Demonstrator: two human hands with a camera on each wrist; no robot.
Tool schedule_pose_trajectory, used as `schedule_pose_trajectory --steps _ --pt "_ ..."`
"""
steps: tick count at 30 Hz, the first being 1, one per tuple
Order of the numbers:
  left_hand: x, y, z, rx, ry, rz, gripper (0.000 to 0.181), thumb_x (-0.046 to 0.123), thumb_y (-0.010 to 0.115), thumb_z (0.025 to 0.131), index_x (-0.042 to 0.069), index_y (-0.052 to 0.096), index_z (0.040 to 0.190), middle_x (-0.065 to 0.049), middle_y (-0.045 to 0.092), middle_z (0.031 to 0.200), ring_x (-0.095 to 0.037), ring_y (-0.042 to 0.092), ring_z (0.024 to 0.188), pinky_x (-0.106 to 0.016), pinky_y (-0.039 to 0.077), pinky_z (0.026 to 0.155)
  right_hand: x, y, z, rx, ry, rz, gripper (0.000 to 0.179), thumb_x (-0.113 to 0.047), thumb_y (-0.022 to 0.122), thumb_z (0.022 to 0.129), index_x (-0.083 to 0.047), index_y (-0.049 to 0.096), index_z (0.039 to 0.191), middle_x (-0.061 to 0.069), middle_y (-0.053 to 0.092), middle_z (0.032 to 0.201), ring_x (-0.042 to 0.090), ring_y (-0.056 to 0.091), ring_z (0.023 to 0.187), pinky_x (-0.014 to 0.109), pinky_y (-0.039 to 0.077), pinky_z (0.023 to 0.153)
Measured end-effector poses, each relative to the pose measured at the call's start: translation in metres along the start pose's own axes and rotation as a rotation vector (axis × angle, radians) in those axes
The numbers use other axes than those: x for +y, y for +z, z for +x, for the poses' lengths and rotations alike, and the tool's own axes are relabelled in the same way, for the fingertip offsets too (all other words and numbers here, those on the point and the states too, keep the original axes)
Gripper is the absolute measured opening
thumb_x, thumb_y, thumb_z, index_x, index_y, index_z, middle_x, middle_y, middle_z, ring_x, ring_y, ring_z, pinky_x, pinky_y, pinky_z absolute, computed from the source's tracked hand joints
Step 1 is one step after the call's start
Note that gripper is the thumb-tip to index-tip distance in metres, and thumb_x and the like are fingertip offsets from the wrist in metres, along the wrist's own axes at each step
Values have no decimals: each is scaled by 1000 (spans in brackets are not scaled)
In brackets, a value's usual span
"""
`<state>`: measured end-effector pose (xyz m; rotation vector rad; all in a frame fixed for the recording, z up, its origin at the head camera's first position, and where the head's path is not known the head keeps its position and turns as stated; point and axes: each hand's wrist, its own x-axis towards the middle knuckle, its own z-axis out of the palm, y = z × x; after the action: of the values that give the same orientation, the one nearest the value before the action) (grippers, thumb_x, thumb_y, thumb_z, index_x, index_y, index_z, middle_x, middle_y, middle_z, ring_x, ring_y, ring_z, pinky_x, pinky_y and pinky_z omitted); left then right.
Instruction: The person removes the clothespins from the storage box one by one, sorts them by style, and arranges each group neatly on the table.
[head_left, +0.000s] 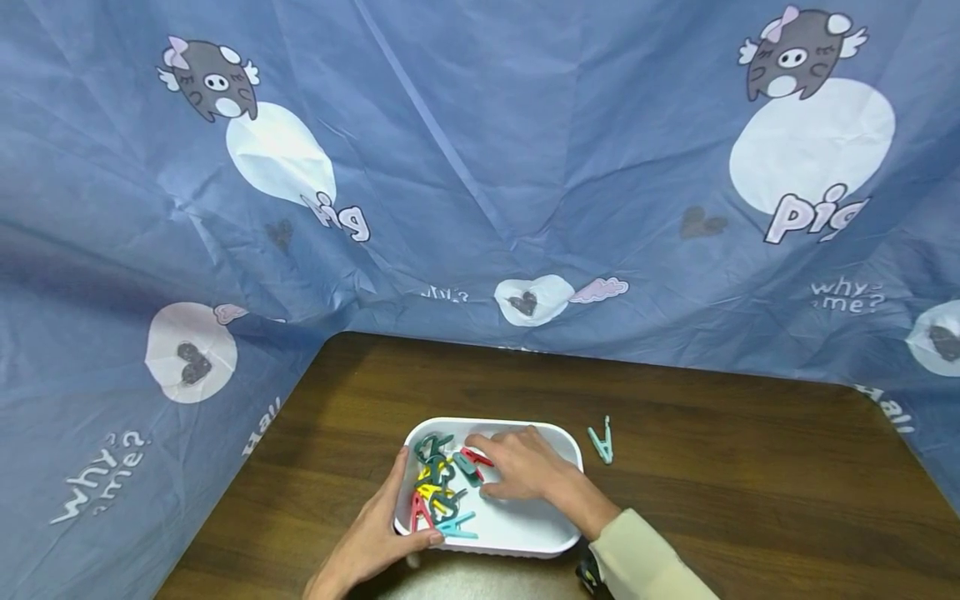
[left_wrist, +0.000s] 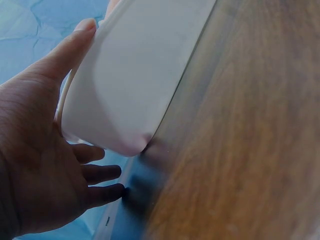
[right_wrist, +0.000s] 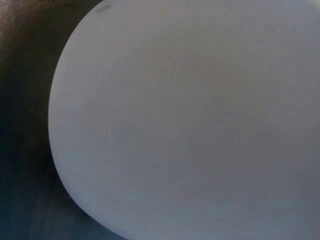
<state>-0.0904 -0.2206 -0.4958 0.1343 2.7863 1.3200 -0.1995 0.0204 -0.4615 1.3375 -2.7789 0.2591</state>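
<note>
A white plastic tray (head_left: pixel 517 533) on the table holds several spring clips, mostly along its left side. Green clips (head_left: pixel 444 506), yellow clips (head_left: pixel 427 492), a red clip (head_left: pixel 420 510) and a light-blue clip (head_left: pixel 457 525) lie in a loose cluster. My left hand (head_left: pixel 375 525) spans the tray's near left corner, thumb along the near rim. In the left wrist view, three of its fingers extend loosely beside the tray's wall. Inside the tray, my right hand (head_left: pixel 525 467) has thumb and fingers spread around a red clip (head_left: pixel 477 456), with a dark-green clip (head_left: pixel 467 467) beside it.
A pale-green clip (head_left: pixel 602 442) lies on the brown wooden table (head_left: pixel 712 467), right of the tray. A small black object (head_left: pixel 588 573) sits by the right sleeve. Blue printed cloth (head_left: pixel 480 167) hangs behind the table and along its left side.
</note>
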Motion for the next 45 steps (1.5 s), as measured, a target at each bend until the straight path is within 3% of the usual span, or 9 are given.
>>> schedule_pose_trajectory --steps 5,13,21,28,35,45 --pt "2 0 0 4 21 9 125 42 89 71 7 12 161 -28 25 163 -48 35 145 -63 33 115 -1 0 2 -37 3 16 61 -40 81 78 -21 58 132 -12 52 68 4 40 58 21 33 56" --pt "3 -1 0 -7 11 3 125 43 89 71 7 11 162 -28 25 163 -47 35 145 -62 34 115 -4 2 6 -53 -6 27 55 -37 80 77 -22 60 125 -12 61 75 3 45 60 19 35 57" --pt "1 0 -1 16 72 46 124 40 89 71 3 12 161 -27 28 162 -42 38 144 -59 35 115 -7 7 9 -64 30 34 50 -37 79 76 -24 60 121 -15 54 70 5 47 62 27 39 66" --pt "0 0 -1 15 75 54 124 41 89 71 5 11 161 -26 29 162 -41 38 144 -58 36 115 -10 10 13 -59 18 -7 49 -38 79 75 -24 60 118 -15 48 63 5 42 57 24 31 57" --pt "0 0 -1 11 87 62 124 41 89 71 6 11 161 -25 29 163 -40 38 144 -56 38 114 -13 9 14 -95 42 -15 53 -38 79 76 -23 58 122 -13 54 65 6 47 60 27 38 61" --pt "0 -1 -1 2 84 65 125 42 89 72 7 9 162 -25 28 163 -40 39 143 -57 39 113 -14 8 17 -104 59 -30 44 -38 79 76 -23 58 111 -11 53 63 7 46 57 26 36 55"
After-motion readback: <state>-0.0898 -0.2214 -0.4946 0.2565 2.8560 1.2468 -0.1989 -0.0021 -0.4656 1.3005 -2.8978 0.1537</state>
